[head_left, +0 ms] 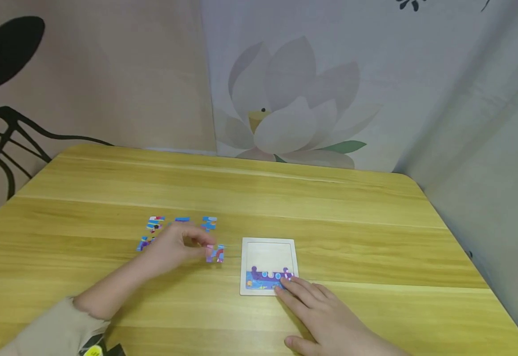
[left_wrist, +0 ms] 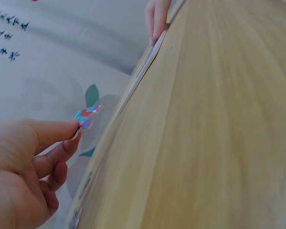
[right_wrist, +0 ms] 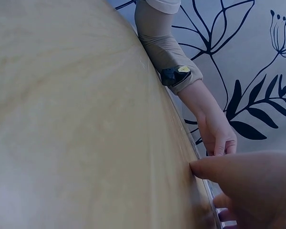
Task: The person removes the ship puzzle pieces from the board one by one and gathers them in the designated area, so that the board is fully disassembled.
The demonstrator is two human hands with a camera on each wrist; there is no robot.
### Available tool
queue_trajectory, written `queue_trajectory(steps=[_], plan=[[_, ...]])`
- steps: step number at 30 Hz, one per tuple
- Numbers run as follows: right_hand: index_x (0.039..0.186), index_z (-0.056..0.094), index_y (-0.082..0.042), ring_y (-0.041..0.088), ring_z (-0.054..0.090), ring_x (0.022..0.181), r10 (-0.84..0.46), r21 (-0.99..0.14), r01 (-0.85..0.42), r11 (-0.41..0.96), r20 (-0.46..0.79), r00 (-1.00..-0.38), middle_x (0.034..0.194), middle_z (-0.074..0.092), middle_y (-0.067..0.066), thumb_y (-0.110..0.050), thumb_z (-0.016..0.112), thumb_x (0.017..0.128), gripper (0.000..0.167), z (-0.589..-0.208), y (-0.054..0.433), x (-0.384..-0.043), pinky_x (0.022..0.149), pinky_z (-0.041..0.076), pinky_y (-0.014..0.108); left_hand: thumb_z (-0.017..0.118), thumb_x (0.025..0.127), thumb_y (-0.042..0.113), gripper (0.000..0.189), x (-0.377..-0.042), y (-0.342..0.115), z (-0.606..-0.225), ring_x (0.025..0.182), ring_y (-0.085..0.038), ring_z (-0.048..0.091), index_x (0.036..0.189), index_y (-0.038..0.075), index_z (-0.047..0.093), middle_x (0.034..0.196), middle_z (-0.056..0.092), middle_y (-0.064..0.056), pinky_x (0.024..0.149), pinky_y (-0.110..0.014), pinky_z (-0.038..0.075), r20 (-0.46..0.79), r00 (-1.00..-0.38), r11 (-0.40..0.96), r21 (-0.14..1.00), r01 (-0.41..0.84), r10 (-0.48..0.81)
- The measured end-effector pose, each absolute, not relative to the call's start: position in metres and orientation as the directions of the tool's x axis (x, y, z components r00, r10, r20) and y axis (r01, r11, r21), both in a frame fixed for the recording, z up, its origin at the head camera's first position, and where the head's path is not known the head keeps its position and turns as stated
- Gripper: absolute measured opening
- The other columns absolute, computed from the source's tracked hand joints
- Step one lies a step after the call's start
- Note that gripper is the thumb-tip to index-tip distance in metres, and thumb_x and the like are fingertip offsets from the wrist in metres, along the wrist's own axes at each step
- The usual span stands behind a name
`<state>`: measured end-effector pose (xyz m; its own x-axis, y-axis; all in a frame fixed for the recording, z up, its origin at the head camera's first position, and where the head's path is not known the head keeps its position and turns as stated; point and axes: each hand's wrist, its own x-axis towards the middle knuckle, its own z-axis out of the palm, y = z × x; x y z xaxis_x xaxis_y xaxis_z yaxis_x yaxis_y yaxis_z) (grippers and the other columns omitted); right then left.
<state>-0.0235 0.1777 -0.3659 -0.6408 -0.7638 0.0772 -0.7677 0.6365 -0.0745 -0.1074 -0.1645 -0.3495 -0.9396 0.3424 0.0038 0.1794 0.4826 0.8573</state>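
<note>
Right hand [head_left: 325, 311]: fingers straight, slightly spread, resting on the tray [head_left: 243, 264] at its near right corner. Left hand [head_left: 176, 249]: thumb and finger pinch a puzzle piece [head_left: 220, 253], held off the table [head_left: 374, 237] just left of the tray. Assembled row [head_left: 263, 280] fills the near end; loose pieces [head_left: 209, 223] sit past left hand. Probably placing step; next move needs piece lined up with row's tabs.

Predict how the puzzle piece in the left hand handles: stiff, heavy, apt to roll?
Likely stiff: the puzzle piece shows no sag though the left hand pinches just one end. Probably light, being small and thin. Unlikely to roll; the loose pieces lie flat on the table.
</note>
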Motion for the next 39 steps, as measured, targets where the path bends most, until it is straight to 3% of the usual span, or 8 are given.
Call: queue_trajectory(steps=[11,20,24,30,35,39], plan=[[0.147,0.038,-0.013,0.024,0.032,0.137,-0.752,-0.107,-0.753,0.649,0.062,-0.656,0.153,0.031,0.005,-0.059,0.044,0.095,0.07,-0.363,0.177,-0.023,0.099,0.038,0.048,0.076,0.083,0.014,0.007,-0.115,-0.184,-0.354,0.072,-0.021,0.049,0.089,0.013,0.074,0.087,0.066,0.001,0.058,-0.027,0.044,0.0,-0.934,0.517,0.833,0.198,0.357],[0.147,0.038,-0.012,0.025,0.031,0.137,-0.751,-0.121,-0.751,0.65,0.048,-0.658,0.153,0.03,0.006,-0.059,0.043,0.095,0.07,-0.362,0.176,-0.024,0.099,0.038,0.049,0.075,0.082,0.008,0.006,-0.121,-0.187,-0.362,0.078,-0.02,0.052,0.086,0.013,0.075,0.083,0.065,0.004,0.065,-0.028,0.047,0.031,-0.932,0.575,0.78,0.249,0.362],[0.148,0.037,-0.013,0.025,0.03,0.138,-0.748,-0.124,-0.747,0.653,0.044,-0.662,0.154,0.029,0.006,-0.059,0.043,0.095,0.07,-0.361,0.177,-0.023,0.099,0.038,0.049,0.076,0.081,0.005,0.008,-0.122,-0.184,-0.364,0.075,-0.019,0.047,0.085,0.012,0.075,0.078,0.059,0.005,0.062,-0.027,0.043,0.104,-0.921,0.607,0.724,0.329,0.376],[0.148,0.037,-0.014,0.025,0.03,0.138,-0.748,-0.13,-0.747,0.652,0.05,-0.662,0.154,0.028,0.005,-0.058,0.044,0.095,0.069,-0.361,0.177,-0.023,0.098,0.039,0.05,0.079,0.078,0.006,0.014,-0.122,-0.182,-0.365,0.082,-0.019,0.043,0.08,0.019,0.073,0.076,0.056,0.012,0.068,-0.033,0.037,0.196,-0.888,0.652,0.616,0.442,0.416],[0.147,0.037,-0.014,0.025,0.031,0.137,-0.748,-0.133,-0.746,0.652,0.046,-0.662,0.154,0.029,0.004,-0.058,0.043,0.095,0.068,-0.361,0.177,-0.023,0.098,0.039,0.049,0.079,0.079,0.009,0.012,-0.12,-0.182,-0.366,0.085,-0.019,0.043,0.083,0.019,0.073,0.081,0.057,0.013,0.069,-0.034,0.036,0.198,-0.891,0.655,0.616,0.437,0.408],[0.147,0.038,-0.014,0.025,0.032,0.137,-0.751,-0.128,-0.75,0.649,0.05,-0.659,0.154,0.03,0.005,-0.058,0.044,0.095,0.068,-0.361,0.176,-0.023,0.098,0.039,0.049,0.078,0.08,0.01,0.01,-0.119,-0.183,-0.364,0.082,-0.019,0.041,0.085,0.017,0.073,0.076,0.054,0.012,0.067,-0.032,0.036,0.181,-0.896,0.654,0.627,0.423,0.406]])
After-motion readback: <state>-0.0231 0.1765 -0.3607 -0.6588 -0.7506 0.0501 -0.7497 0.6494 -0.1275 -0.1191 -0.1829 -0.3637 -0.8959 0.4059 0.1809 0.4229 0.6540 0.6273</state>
